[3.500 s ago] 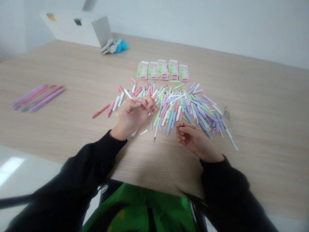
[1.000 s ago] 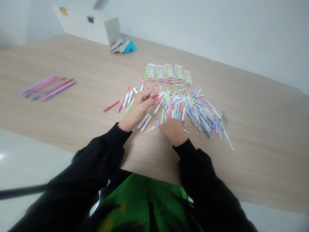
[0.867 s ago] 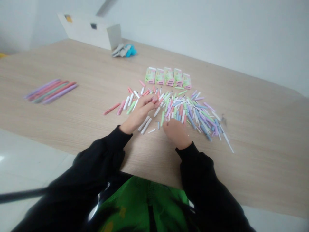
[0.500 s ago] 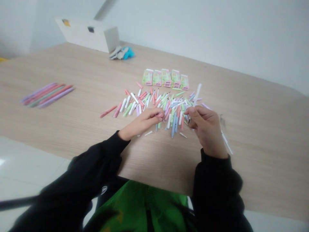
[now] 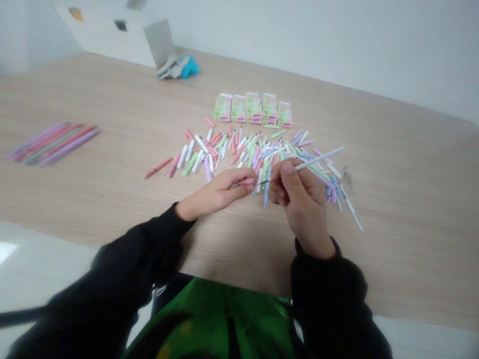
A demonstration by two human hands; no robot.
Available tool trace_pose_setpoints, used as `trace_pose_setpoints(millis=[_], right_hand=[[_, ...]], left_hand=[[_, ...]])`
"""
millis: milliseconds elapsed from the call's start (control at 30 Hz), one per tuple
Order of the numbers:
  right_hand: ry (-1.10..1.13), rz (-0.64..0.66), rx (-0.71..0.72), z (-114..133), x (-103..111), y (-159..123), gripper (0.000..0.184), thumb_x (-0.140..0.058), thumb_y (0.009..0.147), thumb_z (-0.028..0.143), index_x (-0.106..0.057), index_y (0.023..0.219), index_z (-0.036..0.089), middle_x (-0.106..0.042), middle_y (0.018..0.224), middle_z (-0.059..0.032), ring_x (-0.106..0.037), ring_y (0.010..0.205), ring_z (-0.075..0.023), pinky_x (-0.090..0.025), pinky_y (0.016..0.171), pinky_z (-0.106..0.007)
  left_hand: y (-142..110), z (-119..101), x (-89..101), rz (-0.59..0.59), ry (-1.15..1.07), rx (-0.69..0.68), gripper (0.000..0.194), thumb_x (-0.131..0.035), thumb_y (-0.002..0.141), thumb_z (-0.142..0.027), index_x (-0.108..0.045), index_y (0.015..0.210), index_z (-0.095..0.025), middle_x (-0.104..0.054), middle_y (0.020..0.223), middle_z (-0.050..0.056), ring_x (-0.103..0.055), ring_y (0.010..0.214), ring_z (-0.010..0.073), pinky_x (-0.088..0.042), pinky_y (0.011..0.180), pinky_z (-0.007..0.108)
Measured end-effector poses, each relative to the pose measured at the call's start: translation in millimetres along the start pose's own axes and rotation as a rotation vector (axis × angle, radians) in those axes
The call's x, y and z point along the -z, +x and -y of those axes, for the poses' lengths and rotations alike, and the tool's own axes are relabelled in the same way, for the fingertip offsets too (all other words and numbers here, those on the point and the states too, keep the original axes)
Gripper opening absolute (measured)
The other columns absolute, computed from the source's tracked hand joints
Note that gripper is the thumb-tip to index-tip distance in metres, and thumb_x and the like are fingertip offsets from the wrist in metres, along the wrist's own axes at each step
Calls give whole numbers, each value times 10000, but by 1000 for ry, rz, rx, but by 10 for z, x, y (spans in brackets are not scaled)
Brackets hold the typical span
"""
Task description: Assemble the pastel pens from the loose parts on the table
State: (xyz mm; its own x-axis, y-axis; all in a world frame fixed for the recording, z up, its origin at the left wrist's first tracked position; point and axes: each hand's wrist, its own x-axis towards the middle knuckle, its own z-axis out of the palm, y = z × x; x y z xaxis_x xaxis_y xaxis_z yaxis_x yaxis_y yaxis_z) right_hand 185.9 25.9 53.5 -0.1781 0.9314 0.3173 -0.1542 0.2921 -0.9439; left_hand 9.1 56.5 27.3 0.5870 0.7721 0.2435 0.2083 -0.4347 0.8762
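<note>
My left hand (image 5: pixel 217 193) is closed around a pink pen barrel (image 5: pixel 247 181), its end showing at the fingertips and the rest hidden in the palm. Between the thumb and fingers of my right hand (image 5: pixel 303 197) is a thin white pen refill (image 5: pixel 322 157). The refill's dark tip points left at the pink barrel's end; whether they touch I cannot tell. Beneath and beyond both hands lie loose pen parts in pink, white, green, blue and purple, among them a pink barrel (image 5: pixel 173 165) and a white refill (image 5: pixel 352 207).
Several small green-and-pink boxes (image 5: pixel 223 107) stand in a row behind the pen parts. At the left lies a row of assembled-looking pens (image 5: pixel 62 144). A white box (image 5: pixel 112 37) with a grey-and-blue crumpled item (image 5: pixel 177 67) beside it is at the back left of the wooden table (image 5: pixel 123 104).
My right hand has turned and moved left, bringing the refill from near upright to slanting, its tip now at the left hand. My left hand still grips the pink barrel. The view has shifted slightly.
</note>
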Motion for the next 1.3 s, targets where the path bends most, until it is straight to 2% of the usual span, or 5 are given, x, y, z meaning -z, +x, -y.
trace_pose_setpoints(millis=[133, 467, 767, 1067, 1300], right_hand=[[-59, -9, 96, -88, -29, -29, 312, -516, 1016, 432, -585, 801, 216, -339, 567, 62, -301, 488, -96, -235, 479, -272], [-234, -50, 190, -129, -70, -35, 337, -479, 1023, 461, -568, 807, 218, -416, 618, 39, -429, 572, -121, -353, 544, -276], [-283, -45, 220, -112, -59, -57, 312, -453, 1047, 375, -592, 817, 217, -409, 602, 40, -460, 586, -123, -353, 561, -282], [-356, 3, 265, -116, -51, -47, 298, -443, 1053, 314, -563, 801, 209, -437, 637, 39, -492, 620, -115, -384, 610, -284], [-426, 15, 255, -94, -50, -43, 340, -457, 1045, 388, -544, 769, 209, -423, 612, 47, -457, 585, -117, -376, 612, -290]], left_hand=[[-1, -6, -4, -11, 36, 20, 179, -469, 925, -329, -497, 846, -171, -524, 827, 18, -505, 834, 194, -398, 790, 324], [-6, -20, -10, -18, 59, 16, 199, -465, 929, -340, -499, 826, -173, -537, 811, 15, -522, 830, 196, -421, 793, 327], [-3, -16, -7, 4, 43, -7, 224, -456, 936, -345, -430, 780, -185, -450, 752, -7, -458, 752, 165, -367, 720, 301], [-2, -6, -13, -9, 74, 15, 230, -461, 927, -362, -480, 788, -179, -515, 772, 8, -522, 801, 190, -426, 770, 322], [1, 4, -44, 0, 85, 8, 207, -459, 937, -339, -526, 845, -166, -548, 803, 20, -531, 805, 189, -434, 767, 324]])
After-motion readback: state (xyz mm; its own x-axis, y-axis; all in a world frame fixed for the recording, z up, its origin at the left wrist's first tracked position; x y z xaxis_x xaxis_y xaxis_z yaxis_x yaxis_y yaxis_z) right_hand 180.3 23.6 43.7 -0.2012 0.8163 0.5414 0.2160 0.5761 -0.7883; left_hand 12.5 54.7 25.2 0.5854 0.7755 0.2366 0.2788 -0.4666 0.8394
